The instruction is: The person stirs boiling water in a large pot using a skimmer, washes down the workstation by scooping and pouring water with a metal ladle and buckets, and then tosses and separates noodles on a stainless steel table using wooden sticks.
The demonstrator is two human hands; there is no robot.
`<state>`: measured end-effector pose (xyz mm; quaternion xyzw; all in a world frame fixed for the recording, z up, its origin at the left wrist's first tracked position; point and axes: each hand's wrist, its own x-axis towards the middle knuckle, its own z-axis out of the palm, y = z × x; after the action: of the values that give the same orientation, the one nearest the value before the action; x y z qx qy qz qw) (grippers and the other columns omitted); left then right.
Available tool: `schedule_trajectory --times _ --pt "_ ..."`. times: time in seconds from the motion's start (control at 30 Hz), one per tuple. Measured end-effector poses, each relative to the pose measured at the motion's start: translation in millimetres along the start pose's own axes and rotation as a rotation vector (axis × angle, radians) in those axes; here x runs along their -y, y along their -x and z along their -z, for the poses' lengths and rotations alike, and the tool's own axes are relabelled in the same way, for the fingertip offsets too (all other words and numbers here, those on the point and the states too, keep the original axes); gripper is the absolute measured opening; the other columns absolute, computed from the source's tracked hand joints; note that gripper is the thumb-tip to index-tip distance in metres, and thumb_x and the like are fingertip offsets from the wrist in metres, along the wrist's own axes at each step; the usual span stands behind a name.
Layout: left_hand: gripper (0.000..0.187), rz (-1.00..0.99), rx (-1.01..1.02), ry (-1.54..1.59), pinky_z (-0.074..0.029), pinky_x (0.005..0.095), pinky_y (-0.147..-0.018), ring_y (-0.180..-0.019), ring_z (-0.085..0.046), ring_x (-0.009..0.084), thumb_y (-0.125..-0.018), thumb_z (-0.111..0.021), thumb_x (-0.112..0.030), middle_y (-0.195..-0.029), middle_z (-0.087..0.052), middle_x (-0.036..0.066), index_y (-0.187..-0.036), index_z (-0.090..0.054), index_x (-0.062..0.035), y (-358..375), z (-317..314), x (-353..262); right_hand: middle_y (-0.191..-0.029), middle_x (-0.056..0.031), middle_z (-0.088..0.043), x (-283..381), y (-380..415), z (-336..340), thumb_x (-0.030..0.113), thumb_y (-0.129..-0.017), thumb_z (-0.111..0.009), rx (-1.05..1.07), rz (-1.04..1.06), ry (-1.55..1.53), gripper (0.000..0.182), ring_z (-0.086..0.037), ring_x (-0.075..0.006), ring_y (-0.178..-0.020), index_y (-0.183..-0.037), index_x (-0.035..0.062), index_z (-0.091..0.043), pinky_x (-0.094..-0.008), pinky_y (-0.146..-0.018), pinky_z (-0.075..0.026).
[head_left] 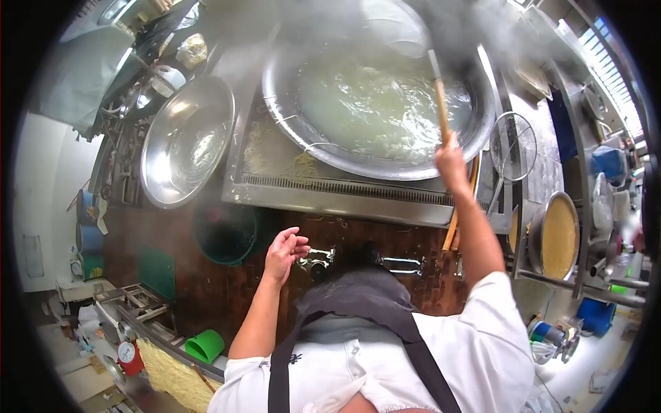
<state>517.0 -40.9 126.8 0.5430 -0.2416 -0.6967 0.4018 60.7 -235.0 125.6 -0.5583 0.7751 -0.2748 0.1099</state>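
Note:
A large metal pot (289,127) of cloudy, bubbling water gives off steam on the stove (344,199). My right hand (451,162) is wrapped round the wooden handle of a long tool (441,103). The tool's far end reaches the pot's far side, where a round pale shape shows through the steam; its exact form is blurred. Below the stove's front edge, my left hand (286,255) hangs in the air with its fingers partly spread and nothing in it. Pale noodle strands (304,164) lie on the stove beside the pot.
A wide metal bowl (187,141) stands left of the stove. A mesh strainer (513,146) and wooden sticks (451,230) are at the right. Farther right is a round container with tan contents (558,237). A dark green bucket (226,234) and a bright green one (204,345) are lower left.

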Motion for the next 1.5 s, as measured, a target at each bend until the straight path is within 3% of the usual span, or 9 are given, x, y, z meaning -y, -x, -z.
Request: schedule_trajectory --times 0.17,0.27,0.37,0.43,0.53,0.6,1.03,1.33,1.5 --pt "0.041 0.026 -0.062 0.036 -0.055 0.0352 -0.083 -0.091 -0.067 0.0204 -0.102 -0.058 -0.029 -0.107 -0.066 0.011 -0.133 -0.048 -0.0045 4 -14 10 -0.104 -0.0302 -0.068 -83 -162 49 0.014 -0.094 -0.046 0.025 -0.223 0.187 0.037 -0.066 -0.0486 -0.098 -0.126 -0.0040 -0.045 -0.0518 -0.085 -0.053" --pt "0.043 0.030 -0.074 0.044 -0.054 0.0354 -0.083 -0.091 -0.067 0.0203 -0.101 -0.059 -0.029 -0.107 -0.066 0.010 -0.134 -0.048 -0.0044 4 -14 16 -0.086 -0.0217 -0.067 -107 -180 54 0.013 -0.094 -0.042 0.146 -0.601 0.005 0.029 -0.068 -0.0335 -0.077 -0.109 -0.0053 -0.058 -0.0506 -0.061 -0.052" --pt "0.043 0.007 -0.061 0.061 -0.054 0.0356 -0.083 -0.091 -0.067 0.0202 -0.101 -0.059 -0.029 -0.107 -0.066 0.010 -0.134 -0.048 -0.0045 3 -12 18 -0.074 -0.0145 -0.066 -182 -183 22 0.010 -0.088 -0.053 0.614 -0.100 0.636 0.019 -0.067 -0.0245 -0.064 -0.093 -0.0020 -0.067 -0.0417 -0.050 -0.051" --pt "0.042 -0.012 -0.037 0.073 -0.054 0.0357 -0.083 -0.091 -0.067 0.0202 -0.101 -0.059 -0.028 -0.108 -0.066 0.010 -0.134 -0.048 -0.0047 1 -7 19 -0.070 -0.0110 -0.067 -175 -161 26 0.011 -0.082 -0.061 0.844 -0.020 0.713 0.014 -0.067 -0.0207 -0.059 -0.082 0.0010 -0.070 -0.0373 -0.051 -0.052" --pt "0.041 -0.003 -0.007 0.047 -0.054 0.0360 -0.084 -0.091 -0.067 0.0201 -0.101 -0.058 -0.027 -0.108 -0.066 0.010 -0.134 -0.048 -0.0047 4 -1 17 -0.063 -0.0069 -0.067 -115 -91 52 0.016 -0.077 -0.068 0.843 -0.386 0.336 0.014 -0.065 -0.0183 -0.054 -0.072 0.0027 -0.070 -0.0351 -0.051 -0.051" --pt "0.039 -0.009 0.025 0.042 -0.054 0.0367 -0.084 -0.091 -0.067 0.0201 -0.101 -0.058 -0.025 -0.108 -0.067 0.010 -0.133 -0.049 -0.0045 6 9 20 -0.059 -0.0078 -0.065 -100 -47 50 0.015 -0.077 -0.068 0.767 -0.231 0.241 0.018 -0.064 -0.0175 -0.053 -0.065 0.0018 -0.068 -0.0359 -0.050 -0.050" --pt "0.034 -0.048 0.209 0.071 -0.055 0.0373 -0.085 -0.093 -0.068 0.0209 -0.101 -0.058 -0.021 -0.108 -0.068 0.010 -0.131 -0.051 -0.0060 56 109 29 -0.068 -0.0023 -0.056 82 182 28 0.010 -0.092 -0.064 0.859 -0.688 -0.777 0.010 -0.056 -0.0121 -0.050 -0.087 0.0043 -0.057 -0.0319 -0.046 -0.051" --pt "0.035 -0.047 0.248 0.130 -0.056 0.0376 -0.085 -0.093 -0.068 0.0210 -0.100 -0.059 -0.021 -0.107 -0.068 0.011 -0.130 -0.052 -0.0058 77 169 30 -0.070 -0.0043 -0.056 173 284 2 0.011 -0.088 -0.068 0.820 -0.516 -0.877 0.025 -0.057 -0.0159 -0.049 -0.102 0.0092 -0.047 -0.0349 -0.044 -0.050" --pt "0.032 -0.049 0.257 0.122 -0.056 0.0374 -0.084 -0.094 -0.069 0.0221 -0.099 -0.060 -0.021 -0.107 -0.068 0.011 -0.128 -0.054 -0.0074 85 171 26 -0.070 -0.0037 -0.054 224 330 10 0.011 -0.093 -0.062 0.692 -0.318 -0.551 0.023 -0.056 -0.0145 -0.049 -0.107 0.0038 -0.045 -0.0332 -0.044 -0.048"
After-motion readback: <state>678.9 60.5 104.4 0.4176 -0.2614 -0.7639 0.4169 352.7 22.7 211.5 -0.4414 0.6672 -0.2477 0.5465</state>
